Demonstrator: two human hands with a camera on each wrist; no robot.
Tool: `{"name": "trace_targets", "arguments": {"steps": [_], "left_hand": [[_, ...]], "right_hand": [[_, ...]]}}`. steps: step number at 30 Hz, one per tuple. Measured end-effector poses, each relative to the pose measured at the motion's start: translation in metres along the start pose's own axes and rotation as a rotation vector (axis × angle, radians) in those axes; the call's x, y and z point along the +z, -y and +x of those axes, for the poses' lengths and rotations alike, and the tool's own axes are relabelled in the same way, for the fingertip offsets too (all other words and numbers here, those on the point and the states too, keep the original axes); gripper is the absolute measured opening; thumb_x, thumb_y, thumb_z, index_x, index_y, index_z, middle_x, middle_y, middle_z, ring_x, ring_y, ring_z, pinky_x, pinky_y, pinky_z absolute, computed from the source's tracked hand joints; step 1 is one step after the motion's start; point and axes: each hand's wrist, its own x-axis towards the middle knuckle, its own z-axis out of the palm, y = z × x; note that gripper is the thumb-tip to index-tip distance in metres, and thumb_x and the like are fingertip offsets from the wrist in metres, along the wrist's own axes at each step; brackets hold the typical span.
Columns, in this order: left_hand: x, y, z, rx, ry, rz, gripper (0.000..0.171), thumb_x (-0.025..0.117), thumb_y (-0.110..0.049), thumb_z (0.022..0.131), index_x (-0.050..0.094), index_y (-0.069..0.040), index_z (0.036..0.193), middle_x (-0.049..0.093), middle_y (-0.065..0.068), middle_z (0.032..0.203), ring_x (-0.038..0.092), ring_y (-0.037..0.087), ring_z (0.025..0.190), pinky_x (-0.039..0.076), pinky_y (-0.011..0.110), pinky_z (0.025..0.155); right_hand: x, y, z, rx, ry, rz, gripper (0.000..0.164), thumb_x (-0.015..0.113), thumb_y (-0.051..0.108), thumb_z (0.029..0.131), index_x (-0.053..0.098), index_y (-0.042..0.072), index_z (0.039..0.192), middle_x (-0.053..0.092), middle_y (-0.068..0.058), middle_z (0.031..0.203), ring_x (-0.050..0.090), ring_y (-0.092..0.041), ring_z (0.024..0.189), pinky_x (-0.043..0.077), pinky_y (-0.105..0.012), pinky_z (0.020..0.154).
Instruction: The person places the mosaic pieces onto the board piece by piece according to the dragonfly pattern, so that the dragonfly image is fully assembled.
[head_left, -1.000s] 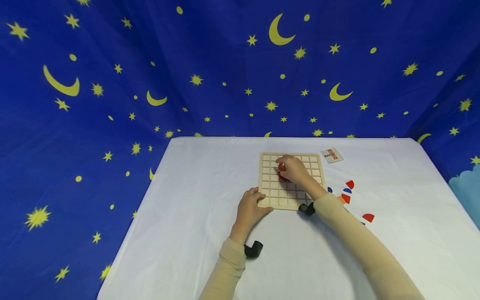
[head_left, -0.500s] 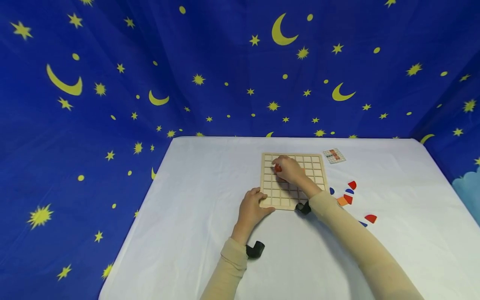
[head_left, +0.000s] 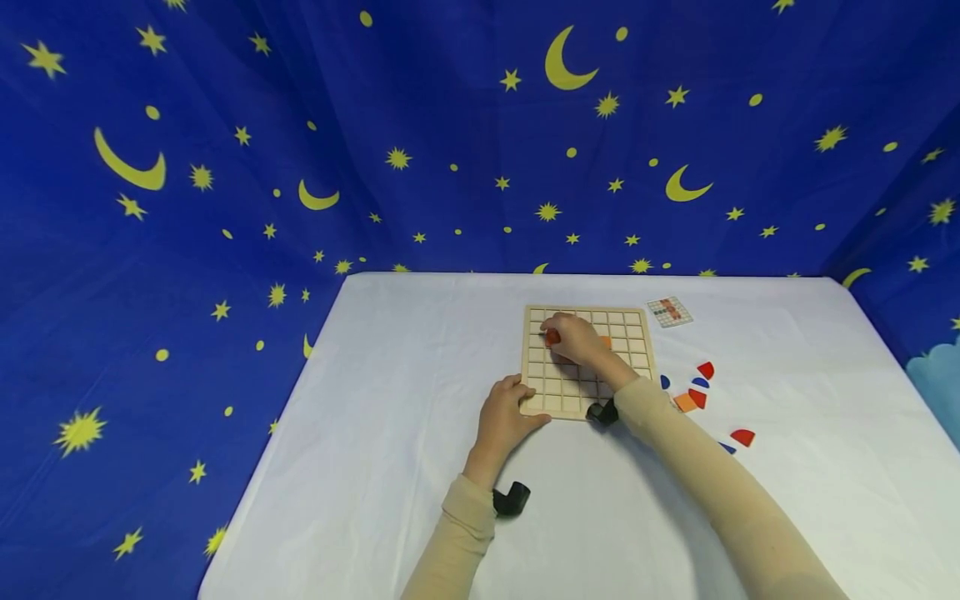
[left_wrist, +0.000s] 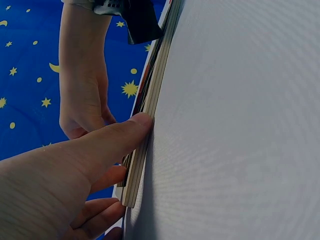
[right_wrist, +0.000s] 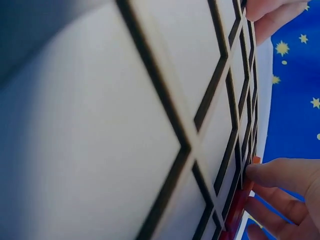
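Observation:
A square wooden grid board (head_left: 581,402) lies on the white table. My left hand (head_left: 504,421) holds its front left corner, with the thumb along the front edge and the fingers at the left side. Over the upper left cells my right hand (head_left: 576,340) pinches a small red piece (head_left: 552,337) between thumb and fingers. Just right of that hand an orange piece (head_left: 606,342) lies in the grid, partly hidden. In the right wrist view, red (right_wrist: 235,215) shows low along the board by the right fingertips (right_wrist: 256,172).
A small pattern card (head_left: 670,312) lies beyond the board's right corner. Right of the board several loose flat pieces are scattered, among them a red quarter circle (head_left: 743,437), an orange square (head_left: 686,402) and a blue half circle (head_left: 700,382). A starry blue cloth (head_left: 450,125) hangs behind the table.
My right hand has shifted a little left across the board with the red piece, uncovering the orange piece. The left hand has kept its place on the corner.

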Motion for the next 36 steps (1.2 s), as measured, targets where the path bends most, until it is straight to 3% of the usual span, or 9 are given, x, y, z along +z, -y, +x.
{"name": "trace_targets", "arguments": {"steps": [13, 21, 27, 36], "left_hand": [[0.001, 0.000, 0.000, 0.001, -0.007, 0.000, 0.047, 0.083, -0.035, 0.071, 0.071, -0.005, 0.105, 0.059, 0.014, 0.130, 0.056, 0.029, 0.118, 0.048, 0.039, 0.099], [0.001, 0.001, 0.000, -0.013, 0.009, -0.013, 0.048, 0.082, -0.035, 0.072, 0.070, -0.005, 0.107, 0.058, 0.014, 0.132, 0.055, 0.029, 0.120, 0.047, 0.039, 0.101], [0.002, -0.001, 0.000, -0.003, 0.003, -0.016, 0.047, 0.083, -0.034, 0.071, 0.071, -0.005, 0.107, 0.058, 0.015, 0.131, 0.055, 0.030, 0.119, 0.047, 0.040, 0.100], [0.001, 0.000, 0.000, -0.005, -0.006, -0.029, 0.048, 0.083, -0.033, 0.071, 0.070, -0.004, 0.107, 0.057, 0.015, 0.131, 0.055, 0.031, 0.118, 0.047, 0.040, 0.100]], "right_hand": [[0.008, -0.021, -0.001, 0.004, -0.056, 0.310, 0.034, 0.068, -0.004, 0.080, 0.064, -0.005, 0.114, 0.065, -0.023, 0.114, 0.062, -0.036, 0.105, 0.051, -0.048, 0.092], [0.007, -0.024, -0.005, 0.022, -0.081, 0.386, 0.036, 0.068, -0.003, 0.081, 0.063, -0.005, 0.117, 0.066, -0.023, 0.112, 0.063, -0.036, 0.103, 0.052, -0.047, 0.091], [0.004, -0.031, -0.020, 0.051, -0.124, 0.445, 0.036, 0.067, 0.001, 0.084, 0.061, -0.005, 0.119, 0.067, -0.023, 0.112, 0.064, -0.035, 0.103, 0.053, -0.046, 0.090], [-0.013, -0.041, -0.060, 0.088, -0.214, 0.500, 0.033, 0.067, 0.000, 0.084, 0.062, -0.007, 0.116, 0.067, -0.026, 0.110, 0.066, -0.038, 0.100, 0.057, -0.042, 0.082]]}}
